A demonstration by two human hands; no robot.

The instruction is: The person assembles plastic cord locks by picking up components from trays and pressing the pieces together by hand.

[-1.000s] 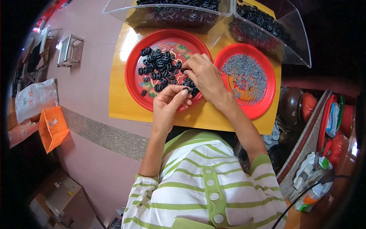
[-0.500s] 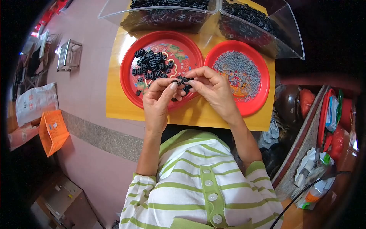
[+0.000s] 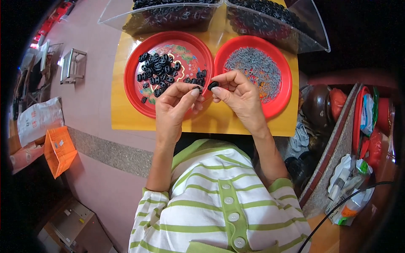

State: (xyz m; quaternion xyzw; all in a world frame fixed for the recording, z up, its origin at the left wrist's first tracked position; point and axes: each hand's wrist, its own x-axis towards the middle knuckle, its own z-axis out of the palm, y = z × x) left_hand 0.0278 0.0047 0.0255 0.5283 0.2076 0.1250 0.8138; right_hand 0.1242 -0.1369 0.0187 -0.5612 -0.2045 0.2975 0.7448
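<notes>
The left hand [image 3: 175, 103] pinches a small black plastic piece [image 3: 197, 88] between thumb and fingertips, and the right hand [image 3: 237, 95] pinches a second black piece [image 3: 213, 85] just beside it; both are raised over the near rims of two red plates. The left plate [image 3: 136, 90] holds a heap of black pieces [image 3: 158, 74], the right plate [image 3: 282, 90] a heap of grey metal parts [image 3: 255, 67]. Both plates rest on a yellow table [image 3: 122, 114], with two clear bins [image 3: 303, 25] of black pieces behind.
</notes>
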